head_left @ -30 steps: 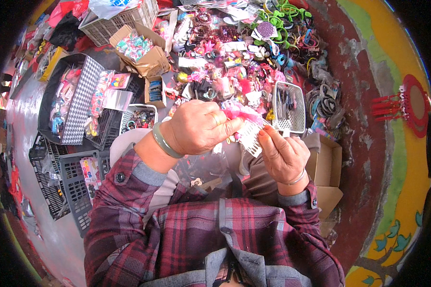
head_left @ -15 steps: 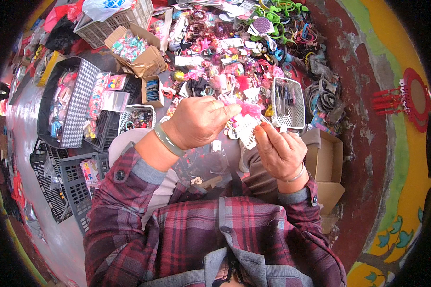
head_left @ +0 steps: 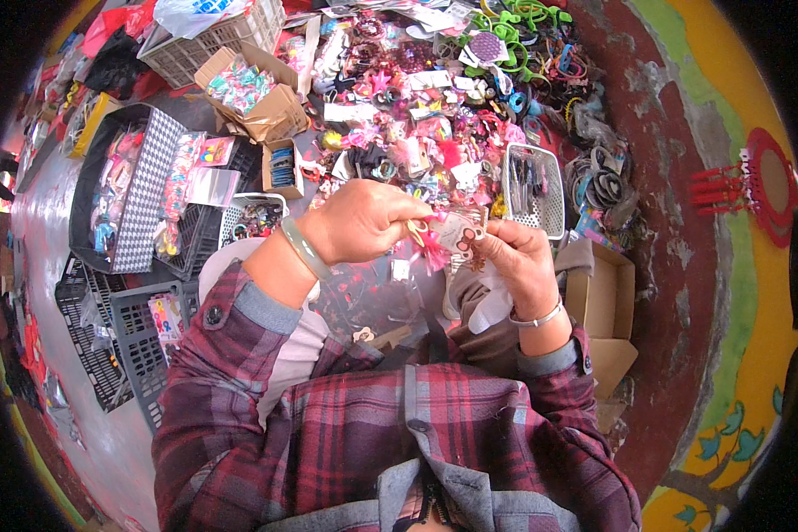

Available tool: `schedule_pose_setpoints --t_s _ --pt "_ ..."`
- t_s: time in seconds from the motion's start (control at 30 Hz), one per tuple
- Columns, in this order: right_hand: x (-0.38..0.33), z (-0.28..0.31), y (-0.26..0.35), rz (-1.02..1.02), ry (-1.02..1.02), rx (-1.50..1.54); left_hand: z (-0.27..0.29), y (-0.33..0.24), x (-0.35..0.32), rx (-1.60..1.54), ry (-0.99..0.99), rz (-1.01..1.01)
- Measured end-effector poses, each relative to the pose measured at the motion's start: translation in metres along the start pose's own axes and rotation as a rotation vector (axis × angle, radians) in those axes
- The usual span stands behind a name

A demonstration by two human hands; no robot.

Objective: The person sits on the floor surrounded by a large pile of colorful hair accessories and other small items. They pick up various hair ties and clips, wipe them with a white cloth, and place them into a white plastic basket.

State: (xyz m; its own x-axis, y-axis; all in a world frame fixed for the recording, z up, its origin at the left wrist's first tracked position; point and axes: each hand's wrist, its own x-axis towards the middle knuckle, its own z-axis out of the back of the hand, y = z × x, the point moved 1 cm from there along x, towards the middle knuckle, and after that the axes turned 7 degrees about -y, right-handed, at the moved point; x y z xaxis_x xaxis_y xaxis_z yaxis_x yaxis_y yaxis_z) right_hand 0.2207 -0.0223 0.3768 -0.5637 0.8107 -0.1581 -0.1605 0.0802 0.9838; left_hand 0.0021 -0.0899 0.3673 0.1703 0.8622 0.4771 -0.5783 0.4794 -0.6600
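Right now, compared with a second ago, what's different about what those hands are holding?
The right hand has turned so its thumb lies on top, and now pinches a pale card with bow shapes. The white comb no longer shows; I can't tell whether it was let go. Pink frill now hangs below the fingers of the left hand, which stayed about where it was, as did the white basket.

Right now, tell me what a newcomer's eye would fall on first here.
Probably the multicoloured heap, top centre, with green bands at its upper right. Next, mid-picture, the hands, which hold a pale card and a pink item between them. At the far right, a red ornament stands out against yellow.
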Motion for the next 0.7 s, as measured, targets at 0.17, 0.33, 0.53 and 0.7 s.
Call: schedule_pose_setpoints --t_s 0.17,0.33,0.53,0.7 --pt "0.008 0.002 -0.005 -0.241 -0.026 0.217 -0.004 -0.005 0.005 -0.596 0.209 0.675" --pt "0.011 0.009 -0.010 -0.248 -0.029 0.142 -0.005 0.001 0.004 -0.780 0.123 0.675" --pt "0.018 -0.002 -0.012 -0.182 -0.183 0.176 -0.011 0.006 0.004 -0.613 -0.090 0.608" --pt "0.022 -0.013 -0.026 -0.129 -0.226 0.076 -0.030 -0.016 0.004 0.100 -0.065 0.212"
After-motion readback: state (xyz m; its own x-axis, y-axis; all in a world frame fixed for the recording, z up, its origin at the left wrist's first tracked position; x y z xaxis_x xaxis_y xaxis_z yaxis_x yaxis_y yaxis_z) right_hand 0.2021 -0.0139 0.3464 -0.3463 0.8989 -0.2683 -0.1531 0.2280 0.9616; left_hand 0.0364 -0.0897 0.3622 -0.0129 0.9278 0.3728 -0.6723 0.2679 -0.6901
